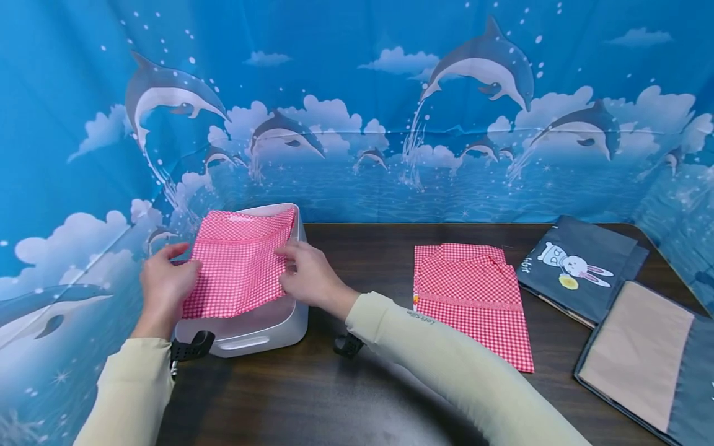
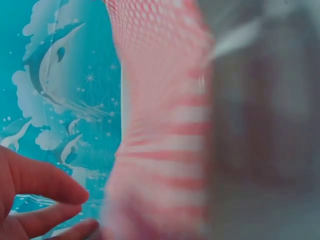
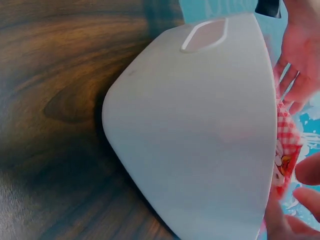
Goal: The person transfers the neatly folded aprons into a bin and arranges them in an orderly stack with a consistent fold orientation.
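A folded red-and-white checked cloth (image 1: 237,266) slopes across the mouth of a white plastic bin (image 1: 259,328) at the left of the table. At the cloth's left edge is my left hand (image 1: 166,279), its thumb against the fabric and its fingers loosely spread. The left wrist view shows the fingers (image 2: 47,195) of this hand beside the blurred cloth. Over the right edge rests my right hand (image 1: 309,275), with a gap between thumb and forefinger. A printed corner of the cloth (image 3: 286,160) shows past the bin's rim in the right wrist view.
Another folded red checked cloth (image 1: 468,303) lies right of the middle of the table (image 1: 357,396). Farther right are a dark grey folded item with a rabbit print (image 1: 580,260) and a beige-and-grey folded item (image 1: 636,353). A blue dolphin-print curtain (image 1: 346,74) hangs behind.
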`<action>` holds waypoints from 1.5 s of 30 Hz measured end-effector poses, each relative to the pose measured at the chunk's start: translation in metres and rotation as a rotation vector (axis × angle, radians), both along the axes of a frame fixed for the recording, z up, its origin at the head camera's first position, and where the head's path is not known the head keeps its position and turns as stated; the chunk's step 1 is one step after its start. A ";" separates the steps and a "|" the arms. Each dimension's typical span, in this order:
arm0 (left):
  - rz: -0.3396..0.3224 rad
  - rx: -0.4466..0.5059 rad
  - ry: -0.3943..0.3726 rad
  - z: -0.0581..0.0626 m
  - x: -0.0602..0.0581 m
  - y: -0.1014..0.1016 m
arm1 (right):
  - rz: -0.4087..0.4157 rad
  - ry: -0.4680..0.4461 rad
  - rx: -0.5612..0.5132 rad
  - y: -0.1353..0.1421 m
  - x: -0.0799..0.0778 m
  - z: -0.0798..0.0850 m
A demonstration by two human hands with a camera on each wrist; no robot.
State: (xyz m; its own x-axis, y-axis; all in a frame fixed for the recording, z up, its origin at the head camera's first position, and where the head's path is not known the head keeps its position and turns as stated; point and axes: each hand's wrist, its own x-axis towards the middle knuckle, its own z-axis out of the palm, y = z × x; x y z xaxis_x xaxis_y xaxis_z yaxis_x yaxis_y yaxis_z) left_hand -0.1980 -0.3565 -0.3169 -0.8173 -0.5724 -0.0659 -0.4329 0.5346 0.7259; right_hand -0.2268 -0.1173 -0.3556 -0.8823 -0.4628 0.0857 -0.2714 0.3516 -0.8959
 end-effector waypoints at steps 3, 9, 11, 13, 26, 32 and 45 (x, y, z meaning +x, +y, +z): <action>0.003 -0.005 -0.007 -0.003 0.001 0.001 | -0.016 0.034 0.050 0.003 0.002 0.000; -0.004 -0.005 -0.006 -0.006 0.001 0.006 | -0.024 0.038 0.071 0.011 0.004 -0.002; -0.015 -0.009 -0.009 -0.007 0.001 0.008 | -0.026 0.030 0.063 0.012 0.005 -0.002; -0.033 -0.018 -0.011 -0.007 0.001 0.012 | -0.031 0.022 0.055 0.014 0.005 -0.002; -0.251 -0.085 0.018 -0.008 -0.010 0.051 | -0.076 0.062 0.082 0.055 -0.010 -0.011; -0.352 -0.144 0.031 -0.005 -0.017 0.076 | -0.091 0.098 0.136 0.087 -0.022 -0.016; -0.486 -0.281 0.056 -0.001 -0.027 0.154 | -0.239 0.089 0.378 0.163 -0.044 -0.029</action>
